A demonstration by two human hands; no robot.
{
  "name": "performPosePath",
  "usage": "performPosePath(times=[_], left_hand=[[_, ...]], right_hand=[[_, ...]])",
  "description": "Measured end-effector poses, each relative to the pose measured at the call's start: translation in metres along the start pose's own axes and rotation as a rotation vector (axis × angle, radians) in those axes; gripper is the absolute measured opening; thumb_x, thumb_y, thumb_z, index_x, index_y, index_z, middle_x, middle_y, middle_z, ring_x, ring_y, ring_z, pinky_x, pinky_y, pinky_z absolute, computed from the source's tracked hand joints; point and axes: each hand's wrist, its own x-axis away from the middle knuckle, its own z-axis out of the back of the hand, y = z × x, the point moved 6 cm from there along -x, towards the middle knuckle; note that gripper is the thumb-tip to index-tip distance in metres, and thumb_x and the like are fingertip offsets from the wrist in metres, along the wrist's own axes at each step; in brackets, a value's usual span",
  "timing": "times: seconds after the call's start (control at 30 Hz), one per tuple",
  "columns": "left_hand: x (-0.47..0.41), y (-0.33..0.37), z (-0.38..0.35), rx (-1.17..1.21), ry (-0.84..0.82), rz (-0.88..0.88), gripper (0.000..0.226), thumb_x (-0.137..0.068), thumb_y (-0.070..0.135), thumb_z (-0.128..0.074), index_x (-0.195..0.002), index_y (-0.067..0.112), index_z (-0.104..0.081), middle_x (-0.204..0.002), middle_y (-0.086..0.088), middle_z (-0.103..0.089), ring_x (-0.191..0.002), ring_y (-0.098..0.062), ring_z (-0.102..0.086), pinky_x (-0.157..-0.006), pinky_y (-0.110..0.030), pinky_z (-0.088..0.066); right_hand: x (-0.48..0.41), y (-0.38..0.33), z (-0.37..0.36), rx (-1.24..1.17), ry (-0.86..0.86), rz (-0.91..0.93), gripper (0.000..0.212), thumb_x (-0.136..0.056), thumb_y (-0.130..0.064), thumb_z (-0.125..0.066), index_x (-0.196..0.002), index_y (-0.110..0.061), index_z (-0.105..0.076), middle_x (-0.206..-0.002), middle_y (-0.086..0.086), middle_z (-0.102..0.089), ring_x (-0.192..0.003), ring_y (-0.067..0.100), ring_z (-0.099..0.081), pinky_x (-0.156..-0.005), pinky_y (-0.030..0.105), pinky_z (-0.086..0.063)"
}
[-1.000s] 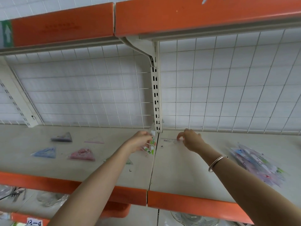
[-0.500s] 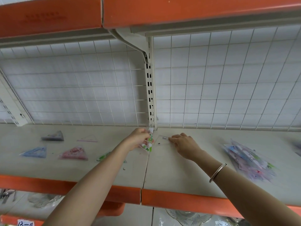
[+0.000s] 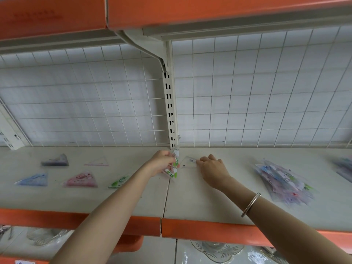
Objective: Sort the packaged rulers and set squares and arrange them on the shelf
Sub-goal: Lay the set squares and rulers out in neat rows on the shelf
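Note:
My left hand (image 3: 162, 162) grips a bunch of packaged set squares (image 3: 173, 166) with green and white print, held upright near the shelf's middle seam. My right hand (image 3: 212, 167) rests on the shelf (image 3: 190, 199), its fingertips touching a clear packaged set square (image 3: 187, 162) lying flat. Sorted on the left lie a dark set square (image 3: 55, 160), a thin pink one (image 3: 97, 162), a blue one (image 3: 32, 180), a pink one (image 3: 81, 181) and a green one (image 3: 118, 182). A mixed pile of packages (image 3: 283, 180) sits at the right.
A white wire grid (image 3: 247, 92) backs the shelf, with a slotted upright post (image 3: 169, 103) at the centre. An orange-edged shelf (image 3: 171, 12) hangs overhead. More packages (image 3: 344, 168) lie at the far right. Glassware (image 3: 217, 250) shows on the shelf below.
My right hand has lowered onto the clear set square and flattened against the shelf. My left hand holds its bunch in nearly the same place. The camera has shifted slightly.

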Motion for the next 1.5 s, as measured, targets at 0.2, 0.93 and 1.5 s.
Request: performPosePath(times=[0.2,0.93,1.5], left_hand=[[-0.001,-0.006,0.0,-0.091,-0.028,-0.035,0.015,-0.08,0.005,-0.074,-0.085,0.011,-0.061,-0.074,-0.006,-0.063,-0.05,-0.009,-0.056,-0.047,-0.018,-0.041],[-0.001,0.002,-0.005,-0.102,0.115,-0.15,0.009,-0.091,0.016,-0.062,-0.085,0.009,-0.062,-0.069,-0.006,-0.068,-0.046,-0.007,-0.059,-0.045,-0.018,-0.04],[0.015,0.024,-0.011,-0.496,0.172,-0.365,0.03,-0.083,0.034,-0.066,-0.112,0.036,-0.059,-0.083,0.012,-0.055,-0.075,-0.014,-0.058,-0.074,-0.028,-0.047]], right_hand=[[0.0,0.003,0.009,-0.072,0.023,-0.023,0.039,-0.096,-0.016,-0.037,-0.134,-0.02,-0.047,-0.133,0.0,-0.05,-0.121,0.023,-0.04,-0.091,0.035,-0.032],[0.037,0.023,0.034,-0.371,0.018,0.114,0.024,-0.081,-0.019,-0.072,-0.104,-0.011,-0.072,-0.099,0.005,-0.066,-0.07,0.009,-0.046,-0.065,0.014,-0.031],[0.053,0.033,0.035,-0.432,-0.121,0.066,0.015,-0.077,-0.009,-0.072,-0.091,-0.01,-0.077,-0.083,0.001,-0.071,-0.056,-0.004,-0.05,-0.056,0.002,-0.037]])
